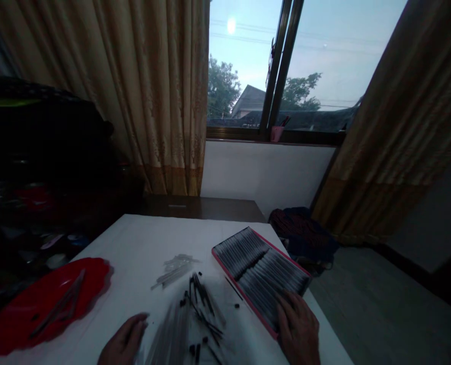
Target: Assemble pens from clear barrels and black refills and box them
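At the near edge of the white table, my left hand [123, 340] is closed, its thumb and fingers together. What it pinches, if anything, I cannot make out. My right hand [300, 327] lies over the near right corner of a shallow red-edged box [261, 318], its fingers resting on the rows of thin grey tubes [267, 284] inside. Between the hands is a loose pile of clear tubes [169, 332], thin dark sticks [210, 324] and small black caps [192, 350]. Farther back lies a smaller heap of clear tubes [176, 268].
A red scalloped tray [92, 276] holding a few long pieces stands on the white table [141, 233] at left. Dark clutter [38, 203] borders the table there. Behind are a low brown cabinet [225, 207], curtains and a window. Folded dark cloth [305, 233] lies beyond the right edge.
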The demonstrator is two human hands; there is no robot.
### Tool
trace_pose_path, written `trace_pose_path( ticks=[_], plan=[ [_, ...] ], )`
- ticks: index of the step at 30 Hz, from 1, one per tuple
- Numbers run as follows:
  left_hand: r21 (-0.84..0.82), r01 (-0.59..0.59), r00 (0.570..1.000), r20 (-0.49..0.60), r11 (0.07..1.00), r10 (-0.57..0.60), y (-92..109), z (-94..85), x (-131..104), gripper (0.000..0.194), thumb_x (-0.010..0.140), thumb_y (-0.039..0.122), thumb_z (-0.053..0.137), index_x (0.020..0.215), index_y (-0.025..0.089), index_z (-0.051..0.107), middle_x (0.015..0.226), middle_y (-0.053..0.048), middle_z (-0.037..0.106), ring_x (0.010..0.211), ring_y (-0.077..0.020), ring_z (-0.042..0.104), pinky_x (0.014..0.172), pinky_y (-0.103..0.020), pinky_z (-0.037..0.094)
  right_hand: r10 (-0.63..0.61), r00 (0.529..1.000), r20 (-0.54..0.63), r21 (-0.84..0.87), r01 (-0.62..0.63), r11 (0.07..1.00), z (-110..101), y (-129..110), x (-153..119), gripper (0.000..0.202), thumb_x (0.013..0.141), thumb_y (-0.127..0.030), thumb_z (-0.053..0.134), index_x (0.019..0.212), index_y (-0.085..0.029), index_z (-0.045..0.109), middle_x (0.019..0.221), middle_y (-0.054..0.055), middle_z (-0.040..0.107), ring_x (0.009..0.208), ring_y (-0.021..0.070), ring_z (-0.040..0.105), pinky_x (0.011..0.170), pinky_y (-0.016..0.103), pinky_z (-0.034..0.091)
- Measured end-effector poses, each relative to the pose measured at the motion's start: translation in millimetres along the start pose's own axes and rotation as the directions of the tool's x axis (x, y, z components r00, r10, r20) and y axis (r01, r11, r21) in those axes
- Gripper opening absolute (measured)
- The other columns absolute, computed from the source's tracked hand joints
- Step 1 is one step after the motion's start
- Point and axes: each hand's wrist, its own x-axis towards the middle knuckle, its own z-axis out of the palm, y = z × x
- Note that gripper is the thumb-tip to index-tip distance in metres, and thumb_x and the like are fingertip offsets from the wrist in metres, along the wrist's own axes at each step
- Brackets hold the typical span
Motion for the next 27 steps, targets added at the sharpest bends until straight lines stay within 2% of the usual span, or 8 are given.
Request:
trace_pose_path(
  ticks=[3,6,12,15,21,27],
  plan=[
    [-0.052,0.006,1.0,0.013,0.999,-0.006,7.2,1.3,-1.1,0.038,0.062,0.056,0.054,0.081,0.027,0.069,0.079,-0.001,0.075,0.079,-0.0253,0.07,0.067,-0.029,0.055,-0.016,1.0,-0.024,0.015,0.016,1.0,1.6,-2.1,1.5,0.043,0.094,-0.043,0.03,0.1,-0.018,0.065,0.11,0.013,0.061,0.108,0.0296,0.051,0.088,0.047,0.038],
    [-0.143,0.049,0.998,0.051,0.989,-0.042,8.9,2.0,-0.7,0.042,0.062,0.056,0.05,0.083,0.024,0.066,0.075,-0.002,0.074,0.076,-0.024,0.07,0.066,-0.028,0.055,-0.068,0.997,-0.046,-0.005,0.068,0.998,-0.6,-6.6,5.3,0.038,0.095,-0.036,0.032,0.1,-0.017,0.065,0.109,0.013,0.062,0.108,0.028,0.05,0.088,0.046,0.038],
    [-0.253,0.088,0.992,0.105,0.964,-0.063,17.5,-3.6,-3.1,0.045,0.06,0.056,0.049,0.083,0.02,0.063,0.072,-0.005,0.073,0.073,-0.0242,0.07,0.067,-0.029,0.056,-0.13,0.991,-0.039,-0.047,0.128,0.991,-22.4,-31.9,-1.2,0.031,0.093,-0.03,0.037,0.105,-0.015,0.062,0.113,0.013,0.061,0.112,0.0266,0.048,0.091,0.046,0.037],
    [-0.284,0.088,0.988,0.148,0.955,-0.048,14.4,-5.3,-0.4,0.046,0.06,0.055,0.05,0.086,0.019,0.062,0.073,-0.005,0.072,0.073,-0.0241,0.07,0.07,-0.031,0.056,-0.119,0.992,-0.048,-0.056,0.116,0.992,-35.6,-50.4,-18.8,0.031,0.093,-0.033,0.041,0.108,-0.017,0.061,0.115,0.012,0.06,0.114,0.0269,0.047,0.091,0.045,0.037],
    [-0.343,0.113,0.979,0.199,0.932,-0.046,0.0,-8.1,8.4,0.037,0.065,0.048,0.051,0.086,0.019,0.062,0.077,-0.004,0.072,0.075,-0.0232,0.071,0.073,-0.034,0.057,-0.048,0.998,0.034,-0.055,0.05,0.997,-51.5,-85.0,-50.3,0.03,0.093,-0.03,0.041,0.117,-0.022,0.058,0.118,0.008,0.06,0.115,0.0242,0.049,0.092,0.042,0.039],
    [-0.48,0.149,0.976,0.212,0.864,-0.051,-3.2,-5.4,13.0,0.029,0.064,0.041,0.06,0.079,0.018,0.065,0.071,-0.004,0.072,0.074,-0.0231,0.071,0.071,-0.034,0.059,0.029,0.999,-0.03,-0.061,-0.031,0.998,-52.0,-94.0,-59.7,0.029,0.094,-0.032,0.04,0.111,-0.022,0.06,0.112,0.009,0.063,0.111,0.0246,0.052,0.09,0.042,0.042]
  ],
)
